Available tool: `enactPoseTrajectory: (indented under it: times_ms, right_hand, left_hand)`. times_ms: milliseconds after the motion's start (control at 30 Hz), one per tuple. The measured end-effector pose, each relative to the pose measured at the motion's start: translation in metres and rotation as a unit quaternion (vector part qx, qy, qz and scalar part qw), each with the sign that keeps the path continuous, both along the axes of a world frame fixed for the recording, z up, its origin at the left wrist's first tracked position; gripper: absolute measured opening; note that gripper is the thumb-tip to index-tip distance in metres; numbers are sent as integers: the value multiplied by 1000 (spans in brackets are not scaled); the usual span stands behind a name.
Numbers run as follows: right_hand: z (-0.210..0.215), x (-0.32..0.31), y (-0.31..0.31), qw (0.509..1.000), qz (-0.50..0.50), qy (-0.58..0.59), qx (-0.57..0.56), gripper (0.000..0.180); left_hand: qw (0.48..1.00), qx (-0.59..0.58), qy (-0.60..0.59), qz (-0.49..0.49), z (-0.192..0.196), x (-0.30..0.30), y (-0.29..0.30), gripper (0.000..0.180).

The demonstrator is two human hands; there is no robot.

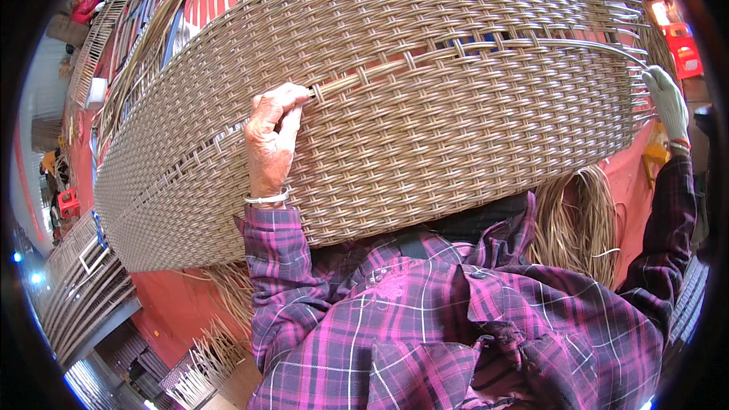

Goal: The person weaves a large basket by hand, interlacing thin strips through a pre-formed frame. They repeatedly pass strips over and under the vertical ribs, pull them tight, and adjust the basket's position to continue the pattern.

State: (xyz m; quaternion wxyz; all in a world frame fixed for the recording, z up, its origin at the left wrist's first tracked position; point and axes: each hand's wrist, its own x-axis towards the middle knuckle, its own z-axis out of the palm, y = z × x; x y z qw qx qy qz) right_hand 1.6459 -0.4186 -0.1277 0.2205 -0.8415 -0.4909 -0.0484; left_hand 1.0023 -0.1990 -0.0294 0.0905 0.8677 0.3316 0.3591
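Observation:
A large brown woven wicker panel [425,129] spans the view in front of me. A narrow gap with a few pale strands runs lengthwise through its weave. My left hand [273,133], bare with a white band at the wrist, pinches a wicker strand [345,85] in this gap, left of the middle. At the panel's right edge, my right hand [668,101] in a white glove is closed on the strand's far part, which curves out past the loose ends [642,99]. The fingertips of my left hand partly hide the strand.
Bundles of loose strands [577,228] hang below the panel over a red surface [171,304]. Red stools [683,52] stand at the far right. A person in red [91,1] is at the upper left. Other woven frames [83,281] lie on the left.

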Motion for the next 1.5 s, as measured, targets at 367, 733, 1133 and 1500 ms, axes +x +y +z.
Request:
enactPoseTrajectory:
  times_ms: [367,733,1133,1500]
  right_hand:
    - [50,-270,87,918,304,-51,248,27]
    - [73,-321,144,914,380,-63,131,17]
    - [73,-350,155,907,381,-114,141,19]
    - [68,-369,156,927,322,-164,99,15]
  left_hand:
    - [991,124,-14,38,-10,13,-49,18]
    - [984,151,81,59,2,18,-20,16]
    - [966,189,165,61,7,-14,2,10]
    - [967,197,157,33,13,-13,8,12]
